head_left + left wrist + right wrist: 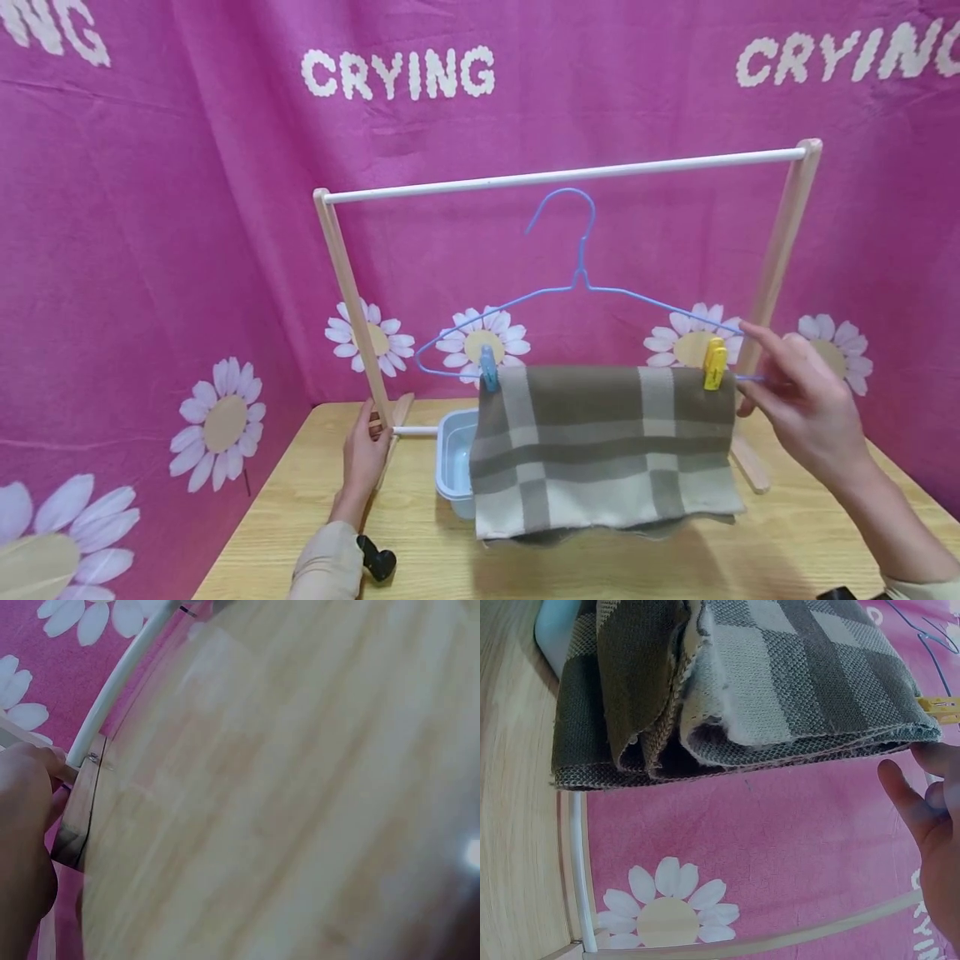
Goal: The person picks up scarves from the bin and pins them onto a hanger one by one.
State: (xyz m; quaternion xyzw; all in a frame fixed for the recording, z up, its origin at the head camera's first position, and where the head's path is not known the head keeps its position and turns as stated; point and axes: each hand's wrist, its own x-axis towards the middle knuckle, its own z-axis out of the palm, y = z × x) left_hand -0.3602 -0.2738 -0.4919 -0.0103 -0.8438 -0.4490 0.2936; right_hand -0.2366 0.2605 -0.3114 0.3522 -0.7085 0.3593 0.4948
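Note:
My right hand (810,408) holds the right end of a blue wire hanger (581,273), its hook just below the rack's white top bar (570,173) in the head view. Over the hanger's lower wire hangs a folded brown and cream checked knit cloth (600,454). A blue clothespin (489,368) clips it at the left, a yellow clothespin (715,364) at the right. The right wrist view shows the cloth's layered side edge (697,697) near my fingers. My left hand (365,454) grips the foot of the rack's left wooden post (351,304), beside the lower white rod (120,682).
A light blue plastic basin (450,479) stands on the wooden table (420,550), partly hidden behind the cloth. The rack's right post (787,212) rises behind my right hand, its foot (752,468) on the table. A pink flowered curtain (420,250) encloses the back and sides.

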